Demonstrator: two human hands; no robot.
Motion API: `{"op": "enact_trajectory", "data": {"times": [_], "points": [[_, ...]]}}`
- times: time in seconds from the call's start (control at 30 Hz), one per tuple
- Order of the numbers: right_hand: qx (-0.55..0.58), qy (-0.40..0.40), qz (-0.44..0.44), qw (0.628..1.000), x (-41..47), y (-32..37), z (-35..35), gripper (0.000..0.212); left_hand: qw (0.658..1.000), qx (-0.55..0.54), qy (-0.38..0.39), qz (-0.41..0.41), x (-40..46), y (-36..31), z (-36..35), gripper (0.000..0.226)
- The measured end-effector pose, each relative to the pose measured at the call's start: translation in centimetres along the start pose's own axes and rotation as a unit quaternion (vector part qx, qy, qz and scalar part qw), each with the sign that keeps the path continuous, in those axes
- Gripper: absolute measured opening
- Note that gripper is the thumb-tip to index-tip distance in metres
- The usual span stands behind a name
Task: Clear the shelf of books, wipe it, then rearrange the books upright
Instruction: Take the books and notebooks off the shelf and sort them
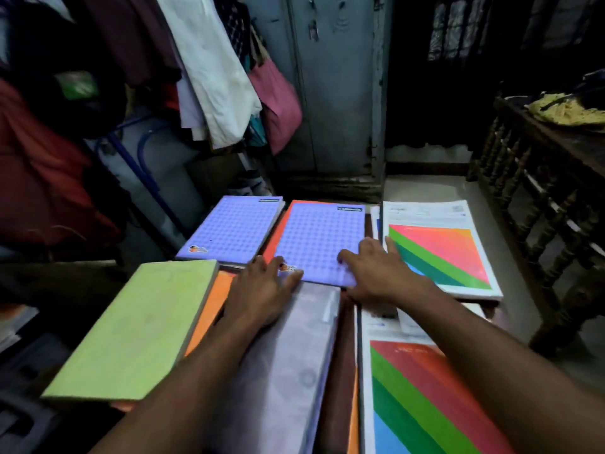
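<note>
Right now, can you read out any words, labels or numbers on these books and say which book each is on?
None can be read.
Left purple notebook: dark corner label, logo, blurred.
Right purple notebook: same label, blurred.
Far striped book: header print too small.
Near striped book: blurred.

Clothes (209, 77) are hanging at upper left, a grey metal cupboard (334, 93) is standing at top centre, and a dark wooden railing (537, 198) is running along the right over pale floor (422, 188).
</note>
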State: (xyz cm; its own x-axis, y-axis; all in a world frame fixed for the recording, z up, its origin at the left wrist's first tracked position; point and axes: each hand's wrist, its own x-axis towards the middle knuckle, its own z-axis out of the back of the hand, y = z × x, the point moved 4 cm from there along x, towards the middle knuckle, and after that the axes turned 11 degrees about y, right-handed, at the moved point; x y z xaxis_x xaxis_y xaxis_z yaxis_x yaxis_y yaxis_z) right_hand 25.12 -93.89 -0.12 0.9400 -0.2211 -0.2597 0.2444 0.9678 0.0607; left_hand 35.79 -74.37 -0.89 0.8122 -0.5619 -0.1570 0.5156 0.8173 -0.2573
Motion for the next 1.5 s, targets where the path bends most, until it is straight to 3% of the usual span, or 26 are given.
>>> {"op": "enact_trajectory", "data": {"times": [0.27,0.4,0.5,0.6,0.77,0.83,0.9,1.0,1.13,1.23,1.33,1.43,1.5], "points": [[0.108,-0.084,0.038,0.99,0.6,0.1,-1.0,0.045,1.0,-0.005,-0.003,-0.001,0.8,0.8,-0.9,0.079],[0.174,-0.122,0.066,0.975,1.1,0.0,-0.8,0.055,1.0,-0.017,-0.002,-0.001,1.2,1.0,-0.7,0.083],[0.135,-0.123,0.061,0.981,1.2,0.4,-0.6,0.053,1.0,-0.02,0.005,-0.001,1.1,0.9,-0.7,0.083],[0.047,-0.115,0.024,0.992,0.6,1.2,-0.5,0.044,0.995,-0.101,0.005,-0.019,0.7,0.8,0.3,0.077],[-0.077,-0.096,-0.032,0.992,-1.7,2.8,2.9,0.043,0.986,-0.117,-0.094,-0.07,-3.8,3.5,5.7,0.043],[-0.064,-0.127,0.028,0.989,-2.6,6.2,4.7,0.038,0.99,-0.067,-0.117,-0.045,-7.2,6.9,7.3,0.043],[-0.002,-0.121,0.144,0.982,-3.8,12.0,5.7,0.037,0.993,-0.041,-0.108,0.001,-10.9,11.2,7.8,0.046],[0.024,-0.091,0.295,0.951,-5.8,22.5,5.5,0.037,0.991,-0.043,-0.113,0.055,-16.9,16.5,8.0,0.052],[0.031,-0.079,0.434,0.897,-7.9,36.4,4.5,0.033,0.974,-0.085,-0.174,0.115,-26.7,23.0,8.8,0.046],[0.073,-0.034,0.515,0.854,-10.5,46.3,3.5,0.037,0.941,-0.112,-0.245,0.205,-35.9,28.8,9.4,0.047],[0.088,-0.001,0.565,0.82,-12.4,54.0,1.9,0.025,0.89,-0.102,-0.328,0.301,-45.0,33.8,9.0,0.033],[0.055,0.013,0.585,0.809,-14.1,59.5,0.1,0.026,0.835,-0.119,-0.382,0.378,-51.9,37.7,6.9,0.028],[0.024,0.014,0.585,0.811,-15.2,62.2,-1.3,0.03,0.818,-0.137,-0.38,0.409,-54.3,39.3,4.2,0.034]]}}
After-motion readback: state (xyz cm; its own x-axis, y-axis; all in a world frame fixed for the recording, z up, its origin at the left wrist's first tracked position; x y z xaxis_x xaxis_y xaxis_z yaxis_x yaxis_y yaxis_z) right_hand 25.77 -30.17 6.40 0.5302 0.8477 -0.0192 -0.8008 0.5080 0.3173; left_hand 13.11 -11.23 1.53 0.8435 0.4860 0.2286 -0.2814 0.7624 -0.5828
